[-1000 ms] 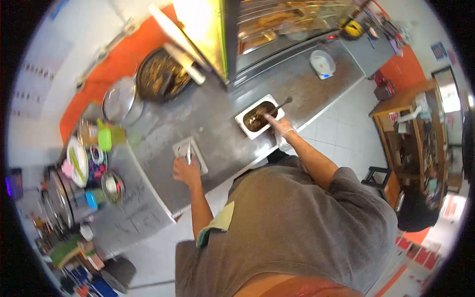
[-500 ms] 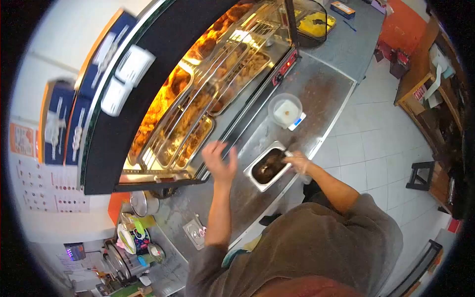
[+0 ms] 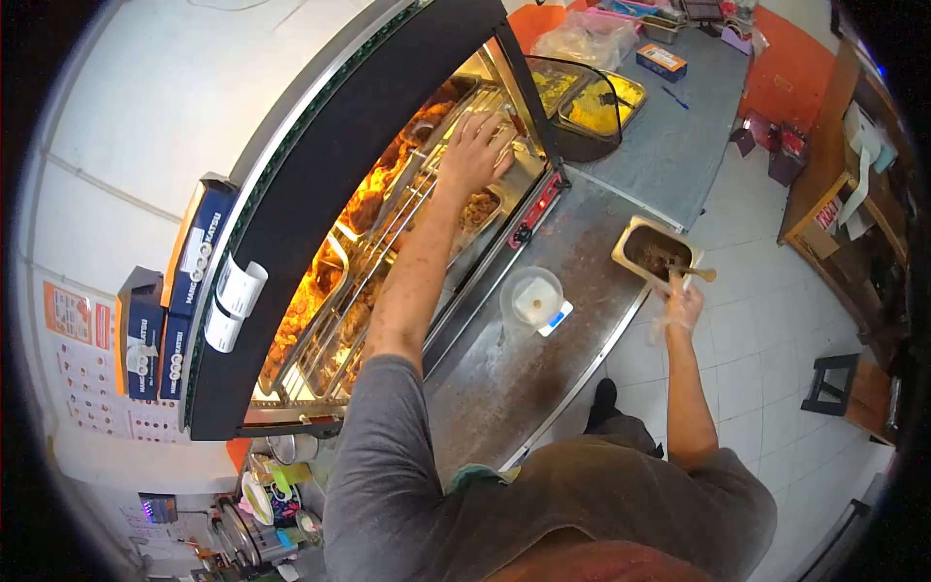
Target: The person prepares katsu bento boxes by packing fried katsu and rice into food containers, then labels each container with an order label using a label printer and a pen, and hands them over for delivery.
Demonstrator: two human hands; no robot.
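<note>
My left hand (image 3: 475, 152) is at the upper right part of the heated display case (image 3: 456, 252), fingers spread over its wire rack. Trays of fried food (image 3: 475, 210) lie behind and below it. At the right, my right hand (image 3: 683, 303), in a clear plastic glove, is closed at the edge of a metal container (image 3: 628, 242) holding dark brown food. A spoon-like handle (image 3: 705, 275) sticks out beside the fingers. The container overhangs the counter's front edge. Between the hands, a round plastic tub (image 3: 532, 299) stands on a white scale (image 3: 555, 320).
Yellow food trays (image 3: 601, 105) sit behind a dark cover at the back. A blue and orange box (image 3: 661, 63) and a pen (image 3: 676, 98) lie on the grey table (image 3: 669, 145). A wooden shelf (image 3: 824, 184) and a black stool (image 3: 831, 384) stand at the right.
My left hand has moved up and away to the case. My right hand has carried the metal container from the counter's middle toward the back right. The view has shifted.
</note>
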